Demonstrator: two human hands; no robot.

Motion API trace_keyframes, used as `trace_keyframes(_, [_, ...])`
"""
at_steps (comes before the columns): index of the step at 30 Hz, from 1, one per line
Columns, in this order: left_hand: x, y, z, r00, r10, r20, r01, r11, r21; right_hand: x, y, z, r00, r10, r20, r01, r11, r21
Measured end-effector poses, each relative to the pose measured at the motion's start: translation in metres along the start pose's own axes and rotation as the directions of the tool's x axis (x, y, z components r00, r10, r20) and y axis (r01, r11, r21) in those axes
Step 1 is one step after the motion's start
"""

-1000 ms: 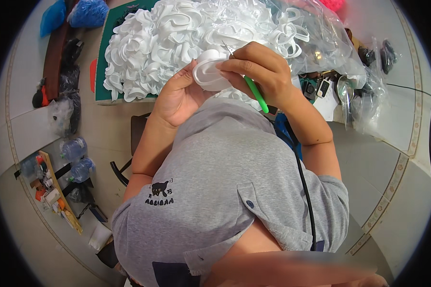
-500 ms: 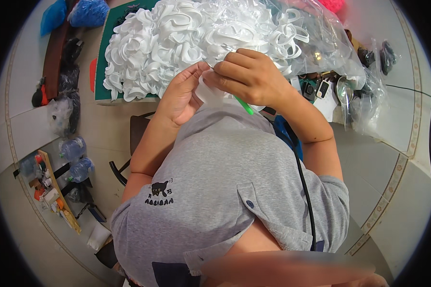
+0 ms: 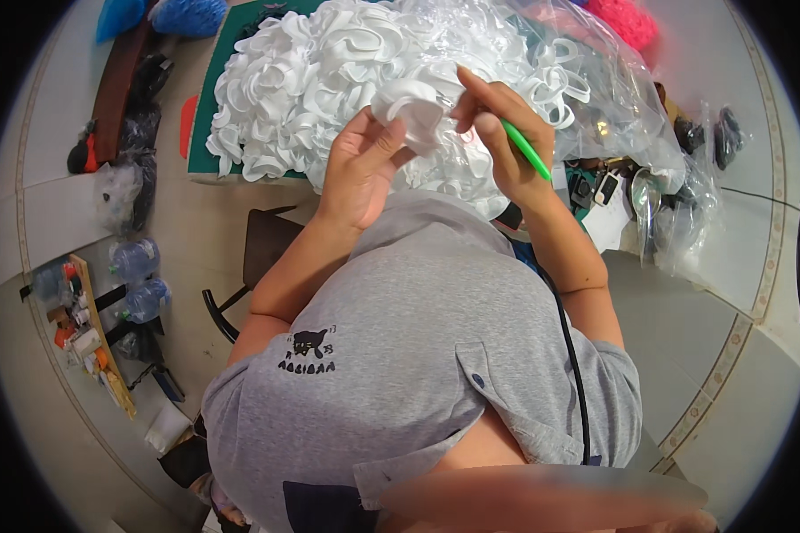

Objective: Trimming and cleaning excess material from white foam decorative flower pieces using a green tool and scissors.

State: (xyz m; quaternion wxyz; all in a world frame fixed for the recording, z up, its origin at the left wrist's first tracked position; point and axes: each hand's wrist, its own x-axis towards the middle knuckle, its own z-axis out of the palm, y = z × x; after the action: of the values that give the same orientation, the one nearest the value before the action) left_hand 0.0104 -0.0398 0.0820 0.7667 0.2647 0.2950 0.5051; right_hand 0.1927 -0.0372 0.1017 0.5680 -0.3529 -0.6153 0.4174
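Observation:
My left hand (image 3: 362, 169) pinches a curled, smooth white strip (image 3: 409, 99) between thumb and fingers, holding it up in front of the pile. To its right, my right hand (image 3: 514, 105) is closed around a slim tool with a bright green handle (image 3: 526, 151). The handle slants down past the thumb, while the tool's working end is hidden by the fingers. The right fingertips are close to the white strip; whether they touch it I cannot tell. Behind both hands spreads a large heap of looped white strips (image 3: 302, 84).
The heap lies on a green mat (image 3: 203, 133) on the table. Clear plastic sheeting (image 3: 609, 98) covers its right side, with small devices (image 3: 606, 188) near that edge. A dark chair (image 3: 267, 244) stands at the left, and water bottles (image 3: 142, 298) sit farther left.
The hands have moved apart slightly, the right one turning and shifting right with the green-handled tool. The white strip has come up into fuller view in my left hand.

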Motion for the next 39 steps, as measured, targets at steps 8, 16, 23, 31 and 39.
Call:
trace_keyframes(8, [-0.001, -0.005, -0.004, 0.998, 0.005, 0.068, 0.001, 0.996, -0.084, -0.014, 0.003, 0.015, 0.997, -0.074, -0.004, 0.074, 0.996, -0.042])
trace_keyframes(16, [-0.003, -0.006, -0.002, 0.984, 0.177, -0.010, -0.177, 0.984, -0.020, -0.003, -0.001, 0.013, 0.930, -0.323, 0.175, 0.365, 0.866, -0.341])
trace_keyframes(23, [-0.003, -0.008, -0.003, 0.969, 0.234, -0.076, -0.231, 0.972, 0.040, -0.002, 0.003, 0.019, 0.887, -0.416, 0.200, 0.461, 0.771, -0.440])
trace_keyframes(31, [-0.003, -0.007, -0.004, 0.954, 0.281, -0.102, -0.260, 0.949, 0.181, 0.001, 0.009, 0.014, 0.885, -0.378, 0.272, 0.465, 0.708, -0.531])
trace_keyframes(39, [-0.005, -0.004, -0.045, 0.987, 0.133, 0.090, -0.110, 0.969, -0.219, 0.043, 0.055, -0.067, 0.779, -0.026, -0.626, 0.126, 0.985, 0.116])
